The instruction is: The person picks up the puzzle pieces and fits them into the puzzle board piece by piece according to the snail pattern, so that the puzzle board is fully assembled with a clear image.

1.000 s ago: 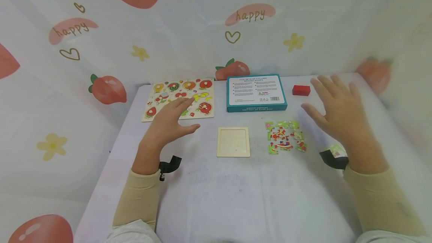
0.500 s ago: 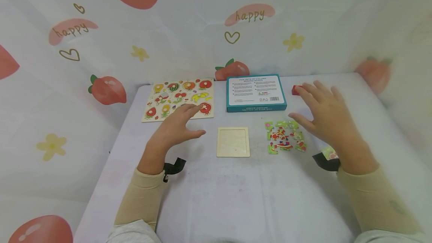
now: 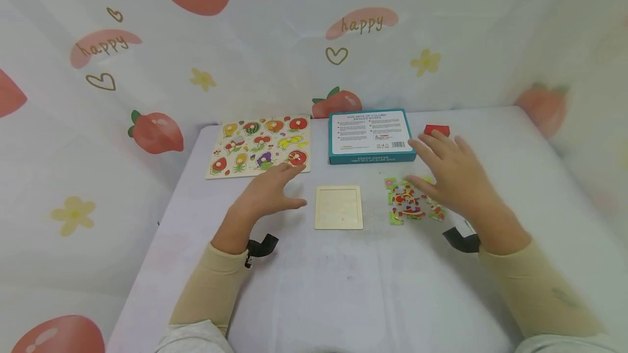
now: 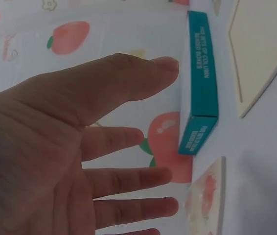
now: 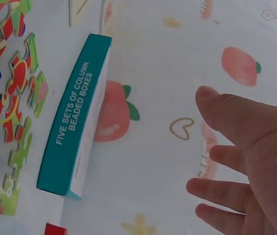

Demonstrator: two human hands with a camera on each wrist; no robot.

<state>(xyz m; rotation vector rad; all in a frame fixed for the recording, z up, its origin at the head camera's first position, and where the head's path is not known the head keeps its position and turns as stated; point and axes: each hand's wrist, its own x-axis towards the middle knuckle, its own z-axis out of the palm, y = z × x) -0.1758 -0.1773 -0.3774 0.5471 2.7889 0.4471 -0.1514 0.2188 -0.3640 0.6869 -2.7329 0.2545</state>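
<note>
My left hand (image 3: 267, 192) hovers over the table with fingers spread and nothing in it, just left of a square wooden puzzle tray (image 3: 338, 208). Its fingertips overlap the near edge of a fruit peg puzzle board (image 3: 260, 146) in the head view. My right hand (image 3: 456, 181), also spread and holding nothing, is above the right side of a group of loose jigsaw pieces (image 3: 406, 199), hiding some of them. In the right wrist view the jigsaw pieces (image 5: 4, 115) lie beside the teal box (image 5: 75, 117), and the right fingers are well apart from both.
The teal and white box (image 3: 372, 138) lies flat at the back middle of the table. A small red block (image 3: 436, 129) sits right of it, partly behind the right fingertips. A white cloth backdrop with fruit prints (image 3: 275, 42) rises behind the table.
Both hands have moved inward and a little nearer the body, the right from beside the red block to over the jigsaw pieces. The objects on the table stay where they were.
</note>
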